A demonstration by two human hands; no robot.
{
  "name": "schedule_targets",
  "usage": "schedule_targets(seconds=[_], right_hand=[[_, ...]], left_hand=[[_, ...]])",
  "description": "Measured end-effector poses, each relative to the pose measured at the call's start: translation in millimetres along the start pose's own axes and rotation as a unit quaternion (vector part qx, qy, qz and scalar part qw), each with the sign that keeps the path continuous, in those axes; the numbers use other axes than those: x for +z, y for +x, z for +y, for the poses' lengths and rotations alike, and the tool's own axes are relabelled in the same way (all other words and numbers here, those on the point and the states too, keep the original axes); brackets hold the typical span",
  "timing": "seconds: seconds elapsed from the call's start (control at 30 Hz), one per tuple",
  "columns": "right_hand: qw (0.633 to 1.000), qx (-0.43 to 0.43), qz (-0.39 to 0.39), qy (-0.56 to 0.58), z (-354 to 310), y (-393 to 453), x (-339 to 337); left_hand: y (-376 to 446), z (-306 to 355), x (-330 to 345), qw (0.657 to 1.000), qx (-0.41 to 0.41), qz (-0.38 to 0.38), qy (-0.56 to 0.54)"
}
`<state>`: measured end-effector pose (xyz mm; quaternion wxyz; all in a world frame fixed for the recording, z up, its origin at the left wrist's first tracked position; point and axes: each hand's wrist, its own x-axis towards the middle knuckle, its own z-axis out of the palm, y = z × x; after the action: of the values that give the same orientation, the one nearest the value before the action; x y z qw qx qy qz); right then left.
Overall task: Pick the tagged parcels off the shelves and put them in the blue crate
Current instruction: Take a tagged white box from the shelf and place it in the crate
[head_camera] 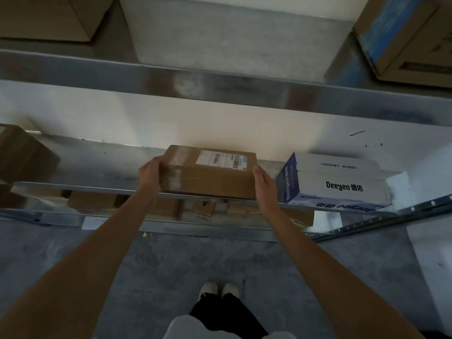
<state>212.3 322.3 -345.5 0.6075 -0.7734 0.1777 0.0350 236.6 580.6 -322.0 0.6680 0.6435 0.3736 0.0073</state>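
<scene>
Parcel-picking is sitting at an early stage, as far as you can judge: the brown taped cardboard parcel with a white barcode label (208, 172) is resting on the grey metal shelf (97, 162), and the blue crate is not showing. You are clamping it between both hands, your left hand (149, 172) pressing its left end and your right hand (263, 185) its right end, beside a white-and-blue printed carton (337, 184).

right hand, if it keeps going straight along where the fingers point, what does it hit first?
Probably nothing on the shelf: the right hand points back along the parcel side, through the gap beside the Deeyeo box, toward the wall. Depth is unclear.
</scene>
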Motion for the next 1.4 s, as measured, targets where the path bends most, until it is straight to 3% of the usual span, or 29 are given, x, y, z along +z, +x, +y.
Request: schedule_targets(seconds=[0.23, 0.33, 0.4, 0.5, 0.57, 0.7, 0.8, 0.87, 0.97, 1.07, 1.17, 1.4], right_hand=[[0.994, 0.022, -0.087, -0.058, -2, -2, 12], [0.990, 0.022, -0.118, -0.077, -3, -11, 7], [0.995, 0.017, -0.072, -0.071, -7, -14, -9], [0.995, -0.082, 0.034, -0.046, -12, -17, -63], [0.978, -0.146, 0.083, -0.120, -9, -14, -108], [0.938, -0.183, 0.108, -0.272, 3, 10, -184], [0.932, -0.157, 0.124, -0.302, 20, 35, -236], [0.933, -0.129, 0.137, -0.307, 32, 48, -266], [0.947, -0.057, 0.133, -0.287, 51, 63, -297], [0.982, 0.032, 0.087, -0.166, 62, 71, -309], [0.991, 0.079, 0.074, -0.077, 68, 71, -313], [0.995, 0.080, 0.056, 0.035, 64, 67, -338]], left_hand=[[7, -9, -13, 0.998, 0.008, -0.021, 0.066], [-2, -16, -11, 0.998, 0.034, 0.002, 0.043], [-13, -9, -3, 0.993, 0.107, 0.057, -0.015], [-32, 10, 27, 0.960, 0.261, 0.102, -0.002], [-56, 18, 61, 0.937, 0.344, 0.053, 0.028], [-111, 10, 156, 0.906, 0.402, -0.119, 0.060], [-142, -17, 226, 0.902, 0.344, -0.198, 0.170], [-153, -37, 258, 0.919, 0.272, -0.204, 0.200], [-163, -58, 288, 0.961, 0.145, -0.172, 0.164], [-172, -74, 298, 0.981, 0.049, -0.170, 0.085], [-178, -82, 299, 0.987, 0.038, -0.137, 0.078], [-186, -66, 295, 0.994, -0.017, -0.099, 0.044]])
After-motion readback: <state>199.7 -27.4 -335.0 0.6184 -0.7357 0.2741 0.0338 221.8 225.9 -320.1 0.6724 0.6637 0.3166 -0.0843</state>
